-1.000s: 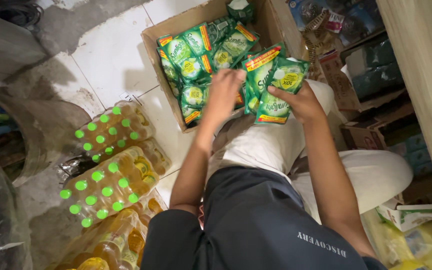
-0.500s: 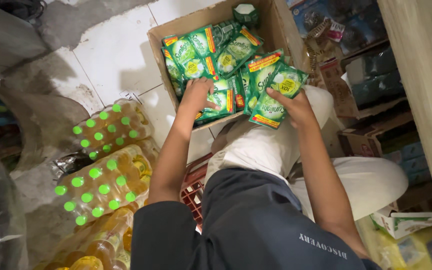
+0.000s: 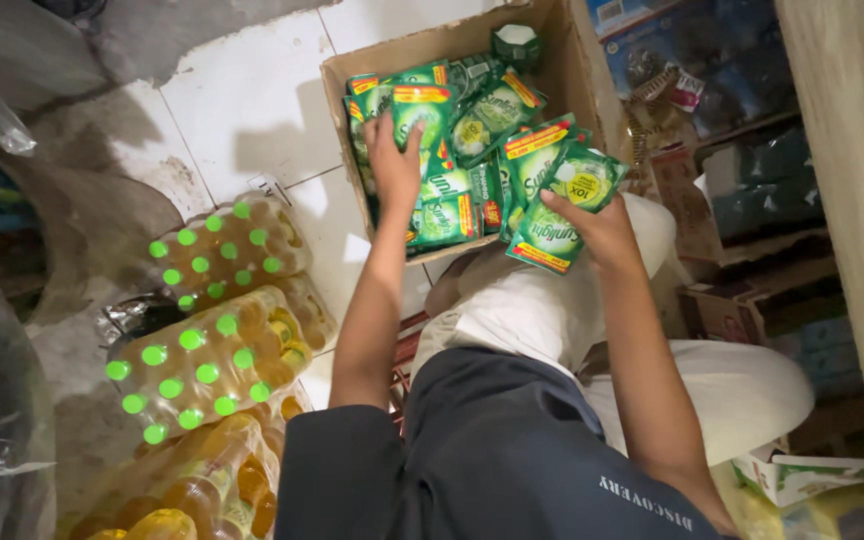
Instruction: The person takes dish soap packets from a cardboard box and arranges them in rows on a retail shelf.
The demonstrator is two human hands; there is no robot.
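Glossy plastic pouches [image 3: 552, 200], matt cardboard box [image 3: 580, 70]

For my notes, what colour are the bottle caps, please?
Bright green caps on the bottles, clearest in the head view.

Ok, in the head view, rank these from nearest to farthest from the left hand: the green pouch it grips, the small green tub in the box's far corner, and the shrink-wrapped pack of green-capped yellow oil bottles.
From the left hand:
1. Green pouch, in its grip, inside the cardboard box.
2. Small green tub, box's far corner, to the right.
3. Shrink-wrapped oil bottle pack, on the floor, lower left.
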